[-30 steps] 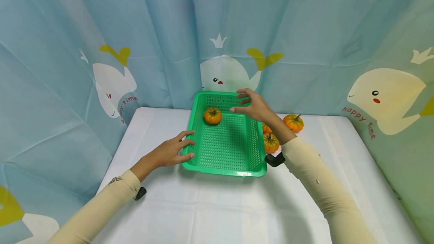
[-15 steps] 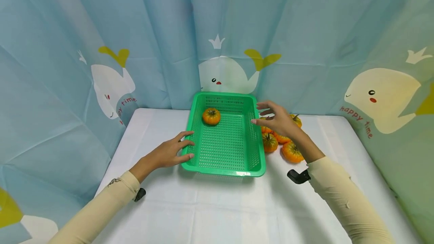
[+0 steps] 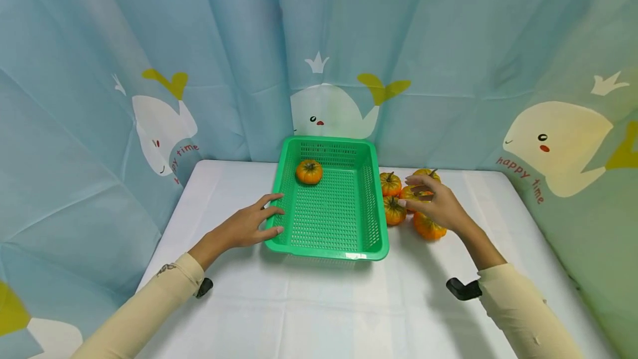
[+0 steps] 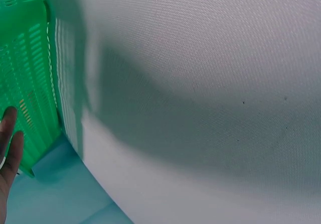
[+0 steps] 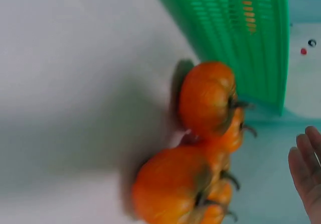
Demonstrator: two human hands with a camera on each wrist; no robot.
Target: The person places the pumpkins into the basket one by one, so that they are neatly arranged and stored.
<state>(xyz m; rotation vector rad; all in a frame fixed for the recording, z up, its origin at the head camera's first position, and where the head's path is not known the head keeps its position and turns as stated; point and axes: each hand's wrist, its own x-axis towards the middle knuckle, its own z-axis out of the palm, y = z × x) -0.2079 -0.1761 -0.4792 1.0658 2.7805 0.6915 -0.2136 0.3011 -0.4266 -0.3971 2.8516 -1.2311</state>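
A green plastic basket (image 3: 324, 254) with perforated walls stands at the back middle of the table. One small orange pumpkin (image 3: 309, 172) lies inside it, by the far left corner. My left hand (image 3: 247, 225) is at the basket's left rim, fingers spread over the edge; its fingertips also show against the basket wall (image 4: 30, 83) in the left wrist view. My right hand (image 3: 438, 204) is held over several small pumpkins (image 3: 395, 212) to the right of the basket, fingers loosely bent and nothing between them. Near the wrist view's middle, a pumpkin (image 5: 206, 98) sits close to the basket.
The table (image 3: 239, 314) has a white cloth. Light blue curtains (image 3: 239, 43) with whale prints hang behind it and at both sides. A black wrist-camera mount (image 3: 463, 289) sticks out below the right sleeve, another mount (image 3: 204, 287) by the left.
My right hand has moved from over the basket to the right, out over the pumpkins, uncovering the basket's right side. The left hand has stayed at the left rim.
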